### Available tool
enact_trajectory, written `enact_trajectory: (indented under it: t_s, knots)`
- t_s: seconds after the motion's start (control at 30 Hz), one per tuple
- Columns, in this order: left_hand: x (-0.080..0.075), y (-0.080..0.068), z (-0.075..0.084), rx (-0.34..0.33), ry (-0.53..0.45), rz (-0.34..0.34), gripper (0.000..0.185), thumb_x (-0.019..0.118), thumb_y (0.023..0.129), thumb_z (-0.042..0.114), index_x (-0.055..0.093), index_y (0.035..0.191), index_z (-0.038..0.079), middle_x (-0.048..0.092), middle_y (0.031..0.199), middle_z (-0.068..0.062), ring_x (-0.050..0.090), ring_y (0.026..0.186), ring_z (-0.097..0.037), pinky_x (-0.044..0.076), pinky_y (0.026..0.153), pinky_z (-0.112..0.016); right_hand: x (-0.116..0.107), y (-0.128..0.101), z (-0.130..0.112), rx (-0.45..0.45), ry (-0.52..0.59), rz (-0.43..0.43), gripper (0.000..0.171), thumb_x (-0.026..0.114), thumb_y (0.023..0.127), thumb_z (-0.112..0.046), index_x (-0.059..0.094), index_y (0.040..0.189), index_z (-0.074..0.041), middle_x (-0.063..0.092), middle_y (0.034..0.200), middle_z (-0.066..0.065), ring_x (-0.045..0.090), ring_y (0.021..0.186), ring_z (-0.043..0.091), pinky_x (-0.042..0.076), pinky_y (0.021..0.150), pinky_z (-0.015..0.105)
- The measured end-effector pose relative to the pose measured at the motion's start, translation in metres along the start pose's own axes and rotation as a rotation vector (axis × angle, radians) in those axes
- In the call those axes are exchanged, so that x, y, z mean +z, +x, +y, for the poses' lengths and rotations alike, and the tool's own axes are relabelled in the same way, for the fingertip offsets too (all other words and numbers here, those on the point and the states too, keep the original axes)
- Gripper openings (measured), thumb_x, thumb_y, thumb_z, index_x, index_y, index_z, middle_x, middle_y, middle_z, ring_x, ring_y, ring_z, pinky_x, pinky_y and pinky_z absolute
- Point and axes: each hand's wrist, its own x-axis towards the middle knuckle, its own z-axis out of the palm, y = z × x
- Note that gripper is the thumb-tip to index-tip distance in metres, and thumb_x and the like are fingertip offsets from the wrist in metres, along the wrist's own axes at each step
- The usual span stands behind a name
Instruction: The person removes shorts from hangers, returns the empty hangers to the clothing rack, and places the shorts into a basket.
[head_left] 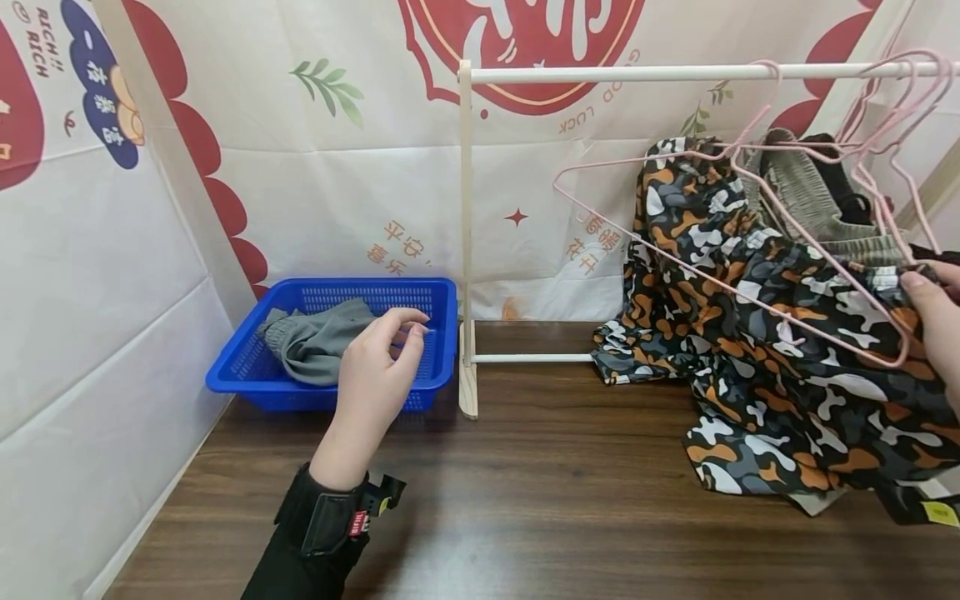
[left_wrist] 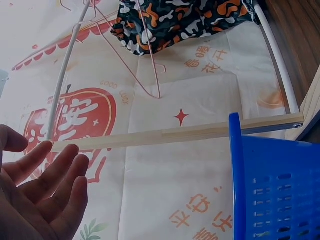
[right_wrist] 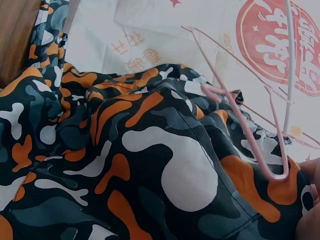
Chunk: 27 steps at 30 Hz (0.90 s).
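Conceivably, the thin pink hanger (right_wrist: 248,135) could be unhooked by tugging the black-orange camouflage-print cloth garment (head_left: 810,404), pinched by the right hand (head_left: 936,321) (three o'clock); the left hand (head_left: 378,358) (eight) is unoccupied.

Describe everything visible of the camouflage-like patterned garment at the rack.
The patterned garment looks like thin, soft fabric, printed with rounded blobs in black, grey, orange and white. Seams show up close, and its waist edge looks gathered. It drapes in loose folds below the upper rail, towards the rack's right side. A pink hanger crosses its front, and the right hand grips its upper right edge. Whether it touches the table is unclear.
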Motion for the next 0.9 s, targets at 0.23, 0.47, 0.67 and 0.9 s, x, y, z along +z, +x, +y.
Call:
enact_trajectory:
  t_s: [0.23, 0.47, 0.67, 0.9]
  knots:
    - [0.008, -0.001, 0.003, 0.012, -0.004, -0.03, 0.019, 0.053, 0.099, 0.023, 0.067, 0.108, 0.014, 0.068, 0.098, 0.0, 0.062, 0.085, -0.015, 0.054, 0.071, -0.039, -0.007, -0.008, 0.005, 0.107, 0.047, -0.099, 0.033, 0.049, 0.103, -0.017, 0.058, 0.105, -0.048, 0.043, 0.071, -0.025, 0.035, 0.062, -0.004, 0.024, 0.05, 0.009]
    - [0.022, -0.001, 0.004, 0.045, -0.033, -0.056, 0.02, 0.052, 0.099, 0.021, 0.068, 0.107, 0.012, 0.068, 0.096, 0.001, 0.062, 0.082, -0.013, 0.053, 0.07, -0.035, -0.008, -0.016, 0.006, 0.161, 0.087, -0.091, 0.033, 0.053, 0.101, -0.013, 0.063, 0.102, -0.045, 0.049, 0.06, -0.028, 0.038, 0.046, -0.009, 0.028, 0.042, 0.008]
    - [0.031, -0.001, 0.003, 0.062, -0.013, -0.061, 0.019, 0.054, 0.097, 0.02, 0.07, 0.105, 0.013, 0.068, 0.094, 0.002, 0.061, 0.079, -0.01, 0.051, 0.067, -0.032, -0.011, -0.019, 0.008, 0.085, 0.146, -0.203, 0.049, 0.048, 0.101, -0.005, 0.059, 0.08, -0.048, 0.047, 0.053, -0.02, 0.037, 0.039, -0.003, 0.025, 0.037, 0.015]
    - [0.033, -0.003, 0.003, 0.062, -0.004, -0.068, 0.018, 0.055, 0.097, 0.019, 0.07, 0.105, 0.014, 0.068, 0.094, 0.002, 0.063, 0.079, -0.011, 0.051, 0.067, -0.032, -0.014, -0.026, 0.016, 0.134, 0.197, -0.26, 0.057, 0.047, 0.099, 0.0, 0.062, 0.078, -0.05, 0.049, 0.054, -0.02, 0.037, 0.043, -0.003, 0.024, 0.038, 0.016]
